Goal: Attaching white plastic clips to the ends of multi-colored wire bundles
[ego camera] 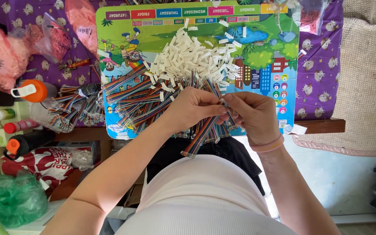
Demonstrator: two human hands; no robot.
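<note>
Both hands meet over the near edge of a colourful board [257, 65] that lies on a low table covered with a purple cloth [318, 91]. The left hand [192, 109] is curled narrow, thumb and fingers pinched on the end of a rainbow ribbon cable [203, 135], which runs from the fingertips down past the board's near edge and hangs over the person's lap. The right hand [255, 115], a pink band [267, 146] on its wrist, is also closed narrow, its fingertips touching the same cable end just beside the left thumb; what small part it may pinch there is too small to tell. Behind the hands, at the board's middle, sits a heap of small white connectors [192, 54]. A spread of further ribbon cables [131, 98] covers the board's near-left corner, and more lie in a pile [72, 109] off its left edge. Further left stand an orange-capped bottle [33, 90] and pink bags [1, 54] at the table's far-left corner.
</note>
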